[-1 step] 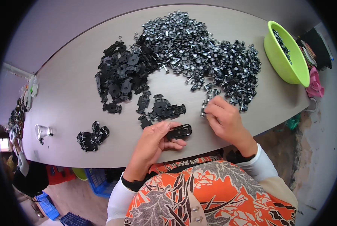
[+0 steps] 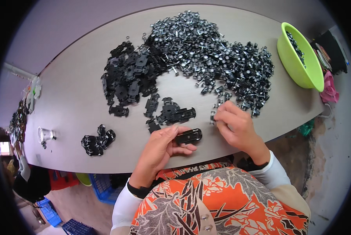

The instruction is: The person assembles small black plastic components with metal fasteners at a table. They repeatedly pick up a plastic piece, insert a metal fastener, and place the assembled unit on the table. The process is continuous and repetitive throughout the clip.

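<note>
My left hand (image 2: 161, 147) is closed around a long black plastic shell (image 2: 189, 136) with rounded ends, like a toy car body, its hollow side facing up. To the right, my right hand (image 2: 236, 125) is pinched at a small wheel pair (image 2: 212, 117), two wheels on a short metal axle. A few more wheel pairs (image 2: 219, 102) lie in a line just beyond those fingertips. Flat black toy-car base plates (image 2: 169, 111) lie in front of my left hand, with another long black shell (image 2: 184, 115) among them.
A big heap of wheel pairs (image 2: 191, 39) covers the table's far side, beside a pile of black base plates (image 2: 130, 74). Finished-looking black pieces (image 2: 97, 143) sit to the left, near a clear cup (image 2: 46, 135). A green basin (image 2: 301, 58) stands at the right edge. Another person's arm (image 2: 23, 168) shows far left.
The whole view has shifted slightly. My right fingertips have moved a little left relative to the table; my left hand keeps its hold on the shell.
</note>
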Demonstrator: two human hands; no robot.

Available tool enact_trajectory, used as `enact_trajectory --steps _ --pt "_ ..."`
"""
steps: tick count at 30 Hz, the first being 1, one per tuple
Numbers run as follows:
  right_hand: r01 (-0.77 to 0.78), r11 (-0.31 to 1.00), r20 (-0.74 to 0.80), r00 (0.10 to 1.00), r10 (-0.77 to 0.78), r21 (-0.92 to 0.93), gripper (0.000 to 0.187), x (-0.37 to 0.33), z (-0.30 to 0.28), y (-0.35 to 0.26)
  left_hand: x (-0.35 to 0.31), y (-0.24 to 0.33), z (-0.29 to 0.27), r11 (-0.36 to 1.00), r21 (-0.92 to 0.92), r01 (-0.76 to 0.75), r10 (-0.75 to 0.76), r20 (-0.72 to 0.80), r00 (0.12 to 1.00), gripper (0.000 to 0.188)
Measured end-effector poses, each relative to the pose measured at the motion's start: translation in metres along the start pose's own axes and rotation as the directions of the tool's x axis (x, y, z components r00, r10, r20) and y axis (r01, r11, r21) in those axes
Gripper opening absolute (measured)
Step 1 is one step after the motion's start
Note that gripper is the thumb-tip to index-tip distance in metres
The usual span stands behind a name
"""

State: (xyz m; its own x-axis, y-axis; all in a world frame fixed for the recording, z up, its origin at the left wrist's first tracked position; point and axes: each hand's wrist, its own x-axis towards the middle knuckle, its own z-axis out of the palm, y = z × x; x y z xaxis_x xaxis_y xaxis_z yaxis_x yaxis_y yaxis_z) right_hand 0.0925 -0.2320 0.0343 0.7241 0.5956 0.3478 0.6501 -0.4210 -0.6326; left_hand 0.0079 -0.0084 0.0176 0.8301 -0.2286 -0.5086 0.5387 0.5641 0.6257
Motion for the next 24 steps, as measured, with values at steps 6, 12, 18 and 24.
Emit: enact_trajectory --steps 6,12,18,24 --pt "0.241 0.952 0.093 0.961 -0.262 0.19 0.017 0.004 0.026 -0.029 -0.001 -0.004 -0.006 0.978 -0.203 0.039 0.001 0.189 0.982 0.041" --pt "0.202 0.959 0.128 0.965 -0.23 0.197 0.02 -0.003 0.031 -0.031 -0.004 -0.011 -0.015 0.984 -0.173 0.041 -0.004 0.209 0.978 0.026" --pt "0.212 0.971 0.195 0.953 -0.231 0.113 0.013 -0.002 0.029 -0.039 -0.006 -0.015 -0.008 0.998 -0.058 -0.018 0.027 0.151 0.988 0.022" --pt "0.202 0.97 0.175 0.959 -0.225 0.139 0.017 -0.001 0.029 -0.042 -0.009 -0.007 0.004 0.989 0.117 -0.087 0.078 0.079 0.994 0.016"
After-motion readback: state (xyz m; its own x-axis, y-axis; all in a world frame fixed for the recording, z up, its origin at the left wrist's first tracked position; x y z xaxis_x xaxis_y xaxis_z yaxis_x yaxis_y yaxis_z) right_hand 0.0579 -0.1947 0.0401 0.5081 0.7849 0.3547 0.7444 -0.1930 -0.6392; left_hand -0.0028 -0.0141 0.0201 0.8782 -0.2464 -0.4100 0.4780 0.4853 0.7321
